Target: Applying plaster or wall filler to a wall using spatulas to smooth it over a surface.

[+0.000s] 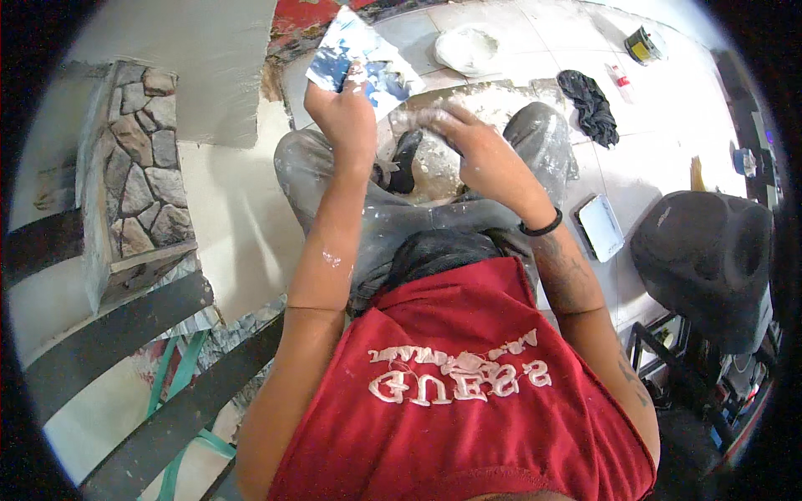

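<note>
My left hand [344, 121] is closed on a flat blue sheet [368, 67] smeared with white putty. Its thumb presses on the face of the sheet, near the lower edge. Just right of and below the sheet is my right hand [480, 150], palm down between my knees. White paste coats its fingers, which point left and are blurred. Whether anything thin is in them cannot be made out. My grey trousers [305, 171] are spotted with white, and a dark sandal-like shoe [405, 163] shows between my legs.
Ahead on the tiles sits a round white container [468, 50] of paste. Farther right are a black cloth [589, 108], a small bottle [620, 77] and a tin [643, 46]. A white tray [600, 227] lies beside a black chair [702, 263]. Stone cladding [146, 159] and dark slats [125, 334] stand left.
</note>
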A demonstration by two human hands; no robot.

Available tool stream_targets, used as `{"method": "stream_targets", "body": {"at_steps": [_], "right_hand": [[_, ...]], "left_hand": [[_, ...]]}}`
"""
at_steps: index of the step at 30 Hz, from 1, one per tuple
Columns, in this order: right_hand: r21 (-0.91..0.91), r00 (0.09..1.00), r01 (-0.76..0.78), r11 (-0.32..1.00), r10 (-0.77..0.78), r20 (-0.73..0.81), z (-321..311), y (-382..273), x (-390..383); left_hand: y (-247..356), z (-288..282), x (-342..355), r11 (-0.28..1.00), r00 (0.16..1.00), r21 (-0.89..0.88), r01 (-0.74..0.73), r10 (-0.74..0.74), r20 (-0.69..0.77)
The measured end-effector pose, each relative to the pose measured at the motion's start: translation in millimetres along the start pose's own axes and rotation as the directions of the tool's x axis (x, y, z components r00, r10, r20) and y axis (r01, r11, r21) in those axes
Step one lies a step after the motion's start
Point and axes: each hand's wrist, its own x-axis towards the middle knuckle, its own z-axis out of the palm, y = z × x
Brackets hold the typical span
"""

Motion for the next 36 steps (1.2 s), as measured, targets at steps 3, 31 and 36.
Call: {"method": "stream_targets", "body": {"at_steps": [3,31,36], "right_hand": [[0.091,0.997,0.007,0.996,0.000,-0.080,-10,39,-16],[-0.639,0.093,0.398,-0.658,-0.664,0.742,-342,-241,272],[-0.644,0.081,0.397,-0.655,-0.673,0.735,-331,-237,289]], "left_hand": [[-8,-6,22,0.989,0.996,-0.130,0.076,-0.081,-0.035],[-86,-152,-6,0.712,0.729,-0.172,0.681,-0.639,0.244],[-87,-164,-7,0.730,0.759,-0.207,0.651,-0.620,0.198]]}}
